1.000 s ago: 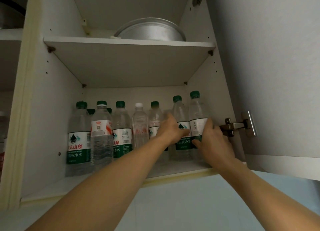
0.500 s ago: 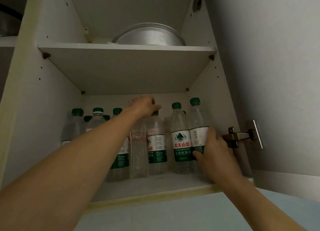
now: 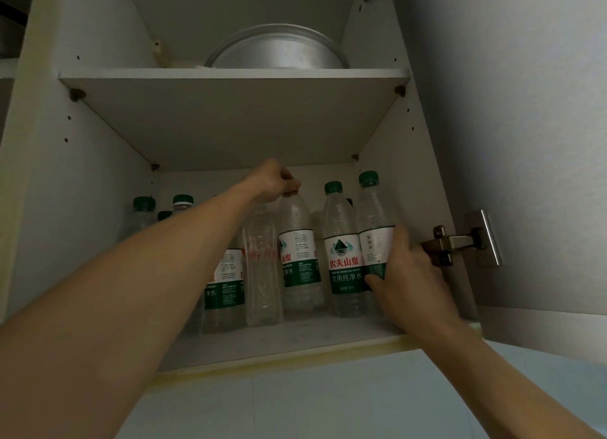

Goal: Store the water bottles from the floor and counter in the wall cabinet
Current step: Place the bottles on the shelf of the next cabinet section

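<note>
I am reaching into the open white wall cabinet, where clear plastic water bottles with green caps are standing upright in a row on the lower shelf. My left hand is closing its fingers over the top of one green-labelled bottle, hiding its cap. My right hand is wrapping its fingers around the rightmost bottle, thumb on the green band of its label. Between them, the neighbouring bottle is showing "农夫山泉", "PURIFIED DRINKING WATER" and "饮用纯净水". A ribbed bottle with faint red print is standing just left. A round metal basin is sitting on the upper shelf.
</note>
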### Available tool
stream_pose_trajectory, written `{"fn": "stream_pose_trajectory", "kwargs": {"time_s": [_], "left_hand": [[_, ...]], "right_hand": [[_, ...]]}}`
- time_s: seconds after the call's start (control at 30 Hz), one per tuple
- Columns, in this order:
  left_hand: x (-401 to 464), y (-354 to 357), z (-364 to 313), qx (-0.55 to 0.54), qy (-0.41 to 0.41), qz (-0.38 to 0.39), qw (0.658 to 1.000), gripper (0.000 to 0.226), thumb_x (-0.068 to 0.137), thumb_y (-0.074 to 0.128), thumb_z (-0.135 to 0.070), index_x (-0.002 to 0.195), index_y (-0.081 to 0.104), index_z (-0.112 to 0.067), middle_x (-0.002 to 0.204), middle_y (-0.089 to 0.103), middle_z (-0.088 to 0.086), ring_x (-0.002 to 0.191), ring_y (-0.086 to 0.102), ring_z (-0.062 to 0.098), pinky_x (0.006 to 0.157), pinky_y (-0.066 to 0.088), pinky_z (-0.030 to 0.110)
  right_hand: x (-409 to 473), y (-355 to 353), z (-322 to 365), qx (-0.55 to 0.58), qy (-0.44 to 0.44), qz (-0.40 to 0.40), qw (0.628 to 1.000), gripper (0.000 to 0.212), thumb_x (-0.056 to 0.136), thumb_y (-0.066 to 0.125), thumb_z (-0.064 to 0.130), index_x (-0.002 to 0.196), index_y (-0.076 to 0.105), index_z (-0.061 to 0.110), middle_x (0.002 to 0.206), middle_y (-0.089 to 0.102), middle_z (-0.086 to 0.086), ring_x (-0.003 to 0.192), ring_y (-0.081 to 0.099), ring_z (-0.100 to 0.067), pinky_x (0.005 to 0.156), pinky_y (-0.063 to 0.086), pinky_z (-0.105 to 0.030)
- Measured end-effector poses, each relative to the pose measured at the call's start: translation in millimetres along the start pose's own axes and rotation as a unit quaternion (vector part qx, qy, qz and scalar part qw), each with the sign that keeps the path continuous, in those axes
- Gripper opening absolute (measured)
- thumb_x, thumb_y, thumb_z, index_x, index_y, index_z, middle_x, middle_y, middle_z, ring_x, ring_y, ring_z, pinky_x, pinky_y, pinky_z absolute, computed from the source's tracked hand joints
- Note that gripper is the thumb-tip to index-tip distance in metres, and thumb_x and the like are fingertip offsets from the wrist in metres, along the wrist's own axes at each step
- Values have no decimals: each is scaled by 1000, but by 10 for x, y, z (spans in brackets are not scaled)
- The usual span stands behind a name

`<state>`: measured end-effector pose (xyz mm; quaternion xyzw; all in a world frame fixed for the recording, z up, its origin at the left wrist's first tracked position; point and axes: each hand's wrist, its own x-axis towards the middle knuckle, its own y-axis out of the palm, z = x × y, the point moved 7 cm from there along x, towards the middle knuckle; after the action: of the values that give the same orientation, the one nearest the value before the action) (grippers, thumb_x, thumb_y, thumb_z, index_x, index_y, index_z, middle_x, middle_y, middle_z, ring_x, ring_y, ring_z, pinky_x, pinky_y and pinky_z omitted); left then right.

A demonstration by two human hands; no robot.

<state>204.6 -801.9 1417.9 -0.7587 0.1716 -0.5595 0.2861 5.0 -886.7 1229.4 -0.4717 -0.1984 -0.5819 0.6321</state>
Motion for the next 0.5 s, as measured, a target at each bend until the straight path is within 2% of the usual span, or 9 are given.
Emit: {"fn": "stream_pose_trajectory", "kwargs": {"time_s": [0.27, 0.5], "left_hand": [[-161, 174, 99, -30, 11, -17, 999, 32, 101, 59, -27, 124, 68, -7, 121, 71, 8, 113, 65, 20, 106, 48, 44], [-162, 181, 101, -17, 10, -27, 999, 32, 100, 59, -29, 124, 68, -9, 123, 71, 7, 115, 64, 20, 107, 47, 43]], "right_hand": [[-11, 3, 18, 5, 7, 4, 1000, 80, 88, 76, 23, 147, 22, 20, 131, 53, -13, 112, 62, -33, 87, 57, -49], [4, 11, -8, 11, 4, 3, 1000, 80, 89, 75, 21, 148, 22, 19, 131, 53, -15, 111, 62, -34, 87, 56, -49]]}}
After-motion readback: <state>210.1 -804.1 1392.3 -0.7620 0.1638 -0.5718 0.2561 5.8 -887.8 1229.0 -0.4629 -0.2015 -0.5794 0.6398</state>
